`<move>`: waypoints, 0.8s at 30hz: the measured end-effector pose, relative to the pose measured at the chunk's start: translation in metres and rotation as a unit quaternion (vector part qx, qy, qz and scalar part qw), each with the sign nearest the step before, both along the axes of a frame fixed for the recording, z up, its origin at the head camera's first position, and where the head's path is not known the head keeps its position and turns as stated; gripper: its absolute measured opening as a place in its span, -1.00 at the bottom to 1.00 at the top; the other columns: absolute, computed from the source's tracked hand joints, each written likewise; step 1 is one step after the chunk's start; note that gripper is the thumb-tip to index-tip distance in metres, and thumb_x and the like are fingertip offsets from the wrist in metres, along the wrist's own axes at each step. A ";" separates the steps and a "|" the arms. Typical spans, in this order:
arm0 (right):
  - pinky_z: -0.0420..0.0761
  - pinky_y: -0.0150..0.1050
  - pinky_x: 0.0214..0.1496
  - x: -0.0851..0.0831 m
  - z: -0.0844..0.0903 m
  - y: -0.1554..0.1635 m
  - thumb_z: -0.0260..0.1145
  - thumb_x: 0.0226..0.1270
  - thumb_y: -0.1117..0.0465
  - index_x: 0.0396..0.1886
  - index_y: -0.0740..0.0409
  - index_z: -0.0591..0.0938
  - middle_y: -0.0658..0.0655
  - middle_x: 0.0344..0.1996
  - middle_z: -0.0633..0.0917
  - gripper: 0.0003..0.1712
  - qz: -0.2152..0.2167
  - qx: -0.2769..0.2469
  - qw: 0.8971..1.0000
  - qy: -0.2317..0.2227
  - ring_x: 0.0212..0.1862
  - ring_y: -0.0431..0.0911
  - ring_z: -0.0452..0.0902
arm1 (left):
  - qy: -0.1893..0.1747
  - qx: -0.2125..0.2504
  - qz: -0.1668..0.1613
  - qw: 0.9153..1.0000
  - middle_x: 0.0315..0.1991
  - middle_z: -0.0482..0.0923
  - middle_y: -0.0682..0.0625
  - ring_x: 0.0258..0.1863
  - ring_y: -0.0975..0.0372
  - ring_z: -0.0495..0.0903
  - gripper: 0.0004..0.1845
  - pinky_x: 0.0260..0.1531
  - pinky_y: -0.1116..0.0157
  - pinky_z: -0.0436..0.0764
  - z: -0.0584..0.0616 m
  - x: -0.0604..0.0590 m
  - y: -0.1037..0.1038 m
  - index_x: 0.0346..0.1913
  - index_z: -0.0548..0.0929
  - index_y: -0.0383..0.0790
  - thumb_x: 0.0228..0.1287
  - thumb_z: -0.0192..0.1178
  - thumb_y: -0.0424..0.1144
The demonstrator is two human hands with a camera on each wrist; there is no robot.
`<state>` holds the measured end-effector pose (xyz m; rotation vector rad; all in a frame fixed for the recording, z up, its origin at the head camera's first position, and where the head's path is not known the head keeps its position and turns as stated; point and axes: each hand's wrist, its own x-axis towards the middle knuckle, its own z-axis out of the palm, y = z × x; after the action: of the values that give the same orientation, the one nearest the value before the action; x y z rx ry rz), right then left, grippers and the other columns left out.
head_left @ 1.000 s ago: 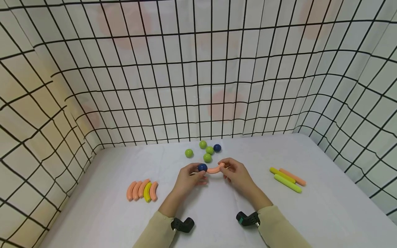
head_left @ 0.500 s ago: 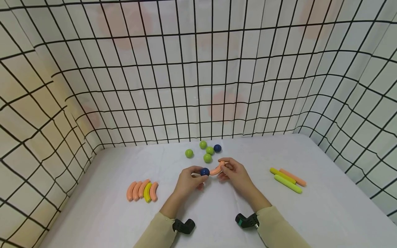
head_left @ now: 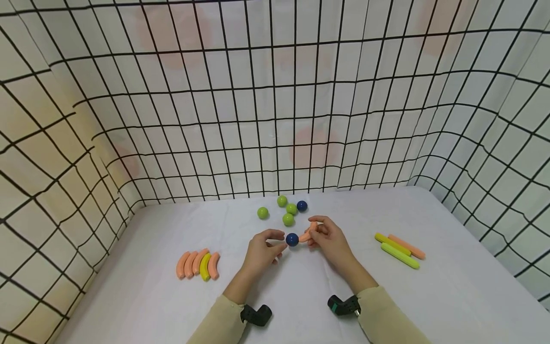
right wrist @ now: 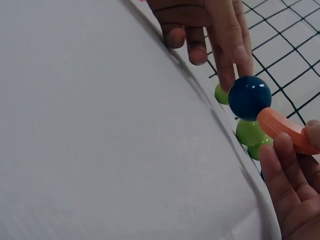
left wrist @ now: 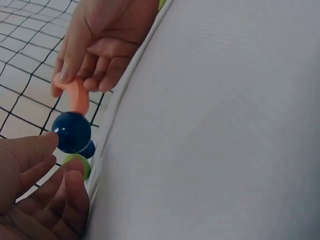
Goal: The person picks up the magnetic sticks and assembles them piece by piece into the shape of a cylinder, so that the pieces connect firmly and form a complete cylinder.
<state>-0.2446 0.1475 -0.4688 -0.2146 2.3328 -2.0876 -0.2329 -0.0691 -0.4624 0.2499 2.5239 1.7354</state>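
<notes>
In the head view, my right hand point(head_left: 333, 240) pinches a curved orange-pink piece point(head_left: 304, 237) between thumb and fingers, held up at mid-table. At its left end sits a shiny dark blue ball point(head_left: 292, 240), joined to the piece. My left hand point(head_left: 260, 252) is just left of the ball, thumb and forefinger spread apart. In the left wrist view, a fingertip of that hand overlaps the ball's edge; whether it touches cannot be told. The right wrist view shows the blue ball point(right wrist: 249, 98) against the end of the ribbed orange-pink piece point(right wrist: 283, 131).
Several green balls point(head_left: 288, 220) and another blue ball point(head_left: 302, 206) lie behind the hands. At left are several curved orange-pink pieces point(head_left: 189, 265) and a yellow one point(head_left: 205, 266). Three straight sticks point(head_left: 399, 255) lie at right. A black wire grid point(head_left: 258, 129) encloses the white table.
My left hand's grip on the blue ball has loosened and its fingers have parted. The ball and curved piece have shifted right with my right hand, and the piece is tilted more steeply.
</notes>
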 end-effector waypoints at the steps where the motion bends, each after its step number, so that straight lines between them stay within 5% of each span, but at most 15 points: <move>1: 0.70 -0.31 -0.20 0.000 -0.001 0.001 0.19 0.48 0.35 0.31 0.21 0.42 0.30 -0.11 0.67 -0.55 -0.005 0.002 1.000 -0.003 -0.31 -0.13 0.68 | -0.003 0.002 0.001 1.000 0.00 0.68 -0.12 -0.49 0.28 0.60 -0.69 -0.54 0.36 0.60 0.000 0.000 0.000 0.07 0.66 -0.24 0.28 0.34 -0.29; 24: 0.65 -0.34 -0.42 -0.003 -0.011 0.005 0.17 0.51 0.30 0.34 0.08 0.39 0.25 -0.15 0.63 -0.55 -0.046 0.053 0.998 0.006 -0.45 -0.17 0.55 | 0.024 0.023 0.040 0.999 -0.12 0.70 -0.17 -0.48 0.25 0.63 -0.79 -0.54 0.40 0.59 0.008 0.000 -0.006 0.00 0.69 -0.28 0.38 0.21 -0.33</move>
<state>-0.2471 0.1526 -0.4802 -0.1231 2.4976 -1.9981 -0.2328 -0.0751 -0.4549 0.1972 2.5631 1.8404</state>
